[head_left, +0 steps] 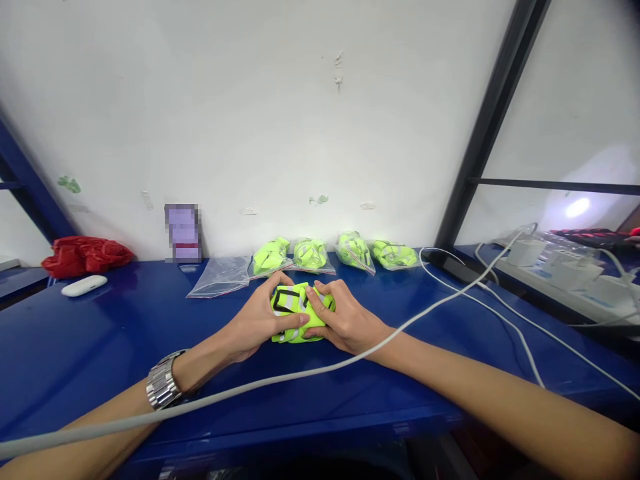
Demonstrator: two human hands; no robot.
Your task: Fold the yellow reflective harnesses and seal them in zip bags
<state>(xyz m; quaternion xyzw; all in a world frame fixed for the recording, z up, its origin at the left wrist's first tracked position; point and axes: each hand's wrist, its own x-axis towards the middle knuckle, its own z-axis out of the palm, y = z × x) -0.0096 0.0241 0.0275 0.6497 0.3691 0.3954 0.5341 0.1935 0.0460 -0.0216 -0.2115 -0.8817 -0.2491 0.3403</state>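
Head view shows the left hand (257,310) and the right hand (347,317) closed around one folded bundle (301,305) of yellow-green cloth with grey and black bands. The fingers of both hands are grasping it: the left ones press its left end, and the right ones press its right end, with both thumbs lying on the near face. So the bundle lies directly between the two hands, neither hand being nearer to it, and its longer axis seems to run from left to right, though only slightly longer than its height. Whether its underside touches the blue desk (125,320), I cannot tell. Just beyond the left hand, and a little to its left, a flat clear bag (220,277) lies on the desk; the left hand is clearly the nearer one to it. To the right of this bag, four filled bags (310,255) with similar cloth stand in a row along the white wall (280,120). A metal watch (164,380) is on the left wrist, and a pale cable (300,375) passes in front of both arms. Farther to the left are a white case (84,286) and a red crumpled bundle (87,257).
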